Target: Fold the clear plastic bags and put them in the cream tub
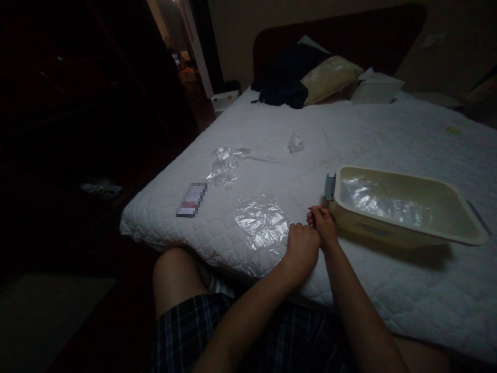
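Observation:
My left hand (304,247) is closed in a fist at the right edge of a crinkled clear plastic bag (261,220), which lies flat on the bed. What the fist holds, if anything, is hidden from view. Close against it, my right hand (324,224) has its fingers curled inward, and I cannot make out what is between them. Just right of my right hand stands a cream plastic bin (388,234) with a grey latch (330,187) on its near left end. Shiny clear plastic (373,199) shows inside the bin.
Beyond the hands, more clear plastic bags (225,165) and a small crumpled one (295,143) lie on the white quilted bed (264,122). A pixelated phone-like rectangle (191,200) rests near the left edge. Dark cloth (285,77) and a pillow (330,77) are by the headboard.

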Demonstrator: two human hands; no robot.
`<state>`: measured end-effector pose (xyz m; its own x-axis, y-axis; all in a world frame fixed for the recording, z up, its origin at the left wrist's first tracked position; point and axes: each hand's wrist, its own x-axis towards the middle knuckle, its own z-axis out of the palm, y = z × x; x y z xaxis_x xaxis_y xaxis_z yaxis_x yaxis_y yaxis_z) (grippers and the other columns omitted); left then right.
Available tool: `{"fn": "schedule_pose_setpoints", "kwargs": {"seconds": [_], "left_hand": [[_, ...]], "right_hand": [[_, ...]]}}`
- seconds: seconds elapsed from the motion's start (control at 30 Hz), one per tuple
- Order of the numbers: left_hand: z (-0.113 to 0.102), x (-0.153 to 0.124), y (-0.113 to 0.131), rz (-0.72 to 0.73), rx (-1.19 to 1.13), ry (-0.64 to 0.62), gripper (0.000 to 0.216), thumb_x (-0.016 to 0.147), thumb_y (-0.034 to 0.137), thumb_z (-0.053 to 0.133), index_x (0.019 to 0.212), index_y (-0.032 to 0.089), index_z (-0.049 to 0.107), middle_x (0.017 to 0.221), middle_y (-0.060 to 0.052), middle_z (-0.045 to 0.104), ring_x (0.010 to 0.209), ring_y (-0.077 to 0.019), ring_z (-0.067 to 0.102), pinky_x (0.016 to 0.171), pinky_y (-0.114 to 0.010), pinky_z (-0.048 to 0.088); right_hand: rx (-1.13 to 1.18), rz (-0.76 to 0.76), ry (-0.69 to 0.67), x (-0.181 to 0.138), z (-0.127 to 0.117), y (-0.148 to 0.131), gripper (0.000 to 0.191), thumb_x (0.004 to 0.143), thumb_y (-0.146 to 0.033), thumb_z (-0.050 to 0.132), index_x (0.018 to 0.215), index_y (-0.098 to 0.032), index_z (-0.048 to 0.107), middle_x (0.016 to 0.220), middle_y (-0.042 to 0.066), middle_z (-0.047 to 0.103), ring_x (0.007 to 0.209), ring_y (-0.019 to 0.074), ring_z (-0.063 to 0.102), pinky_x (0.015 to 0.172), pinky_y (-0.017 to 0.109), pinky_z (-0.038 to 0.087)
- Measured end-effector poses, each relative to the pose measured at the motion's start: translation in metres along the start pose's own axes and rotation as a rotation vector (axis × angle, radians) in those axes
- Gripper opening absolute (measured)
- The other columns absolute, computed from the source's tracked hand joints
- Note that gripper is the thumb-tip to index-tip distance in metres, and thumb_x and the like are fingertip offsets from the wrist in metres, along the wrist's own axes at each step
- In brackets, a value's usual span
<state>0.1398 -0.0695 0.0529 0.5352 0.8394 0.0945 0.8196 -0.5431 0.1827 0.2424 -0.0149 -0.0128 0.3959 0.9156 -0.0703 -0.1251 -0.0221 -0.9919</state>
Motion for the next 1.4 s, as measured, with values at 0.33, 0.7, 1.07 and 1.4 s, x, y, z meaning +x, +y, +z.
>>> {"fn": "schedule_pose_setpoints", "kwargs": {"seconds": [0.33,0.7,1.07,1.4], "left_hand": [[-0.02,-0.006,-0.044,-0.372,-0.412,0.267,0.023,0.084,0.028,0.039,0.086,0.019,0.061,0.079,-0.004,0.065,0.072,-0.0147,0.058,0.064,-0.024,0.038],[-0.005,-0.027,-0.081,-0.653,-0.463,0.404,0.022,0.082,0.032,0.041,0.084,0.021,0.06,0.075,-0.002,0.064,0.068,-0.0148,0.058,0.058,-0.023,0.033],[0.002,-0.027,-0.076,-0.556,-0.15,0.236,0.029,0.087,0.03,0.031,0.09,0.018,0.057,0.081,-0.007,0.062,0.074,-0.0186,0.057,0.062,-0.027,0.034],[0.005,-0.023,-0.084,-0.455,-0.035,0.086,0.024,0.086,0.018,0.033,0.1,0.019,0.052,0.096,-0.008,0.054,0.079,-0.0177,0.056,0.064,-0.027,0.039]], "right_hand": [[0.024,-0.016,0.0,-0.002,0.0,0.001,0.024,0.066,-0.041,0.06,0.076,-0.019,0.054,0.057,-0.005,0.051,0.046,0.0063,0.044,0.041,0.018,0.032],[-0.237,-0.208,-0.053,-0.008,0.005,-0.003,0.022,0.073,-0.039,0.054,0.074,-0.017,0.055,0.06,-0.002,0.051,0.054,0.0102,0.048,0.051,0.022,0.039],[-0.741,-0.466,-0.418,-0.038,0.033,-0.041,0.017,0.07,-0.018,0.044,0.077,-0.018,0.06,0.074,0.002,0.062,0.062,0.013,0.053,0.06,0.024,0.04],[-1.024,-0.401,-0.475,-0.029,0.045,-0.014,0.022,0.073,-0.019,0.038,0.075,-0.018,0.06,0.075,0.004,0.062,0.072,0.016,0.055,0.065,0.025,0.036]]}}
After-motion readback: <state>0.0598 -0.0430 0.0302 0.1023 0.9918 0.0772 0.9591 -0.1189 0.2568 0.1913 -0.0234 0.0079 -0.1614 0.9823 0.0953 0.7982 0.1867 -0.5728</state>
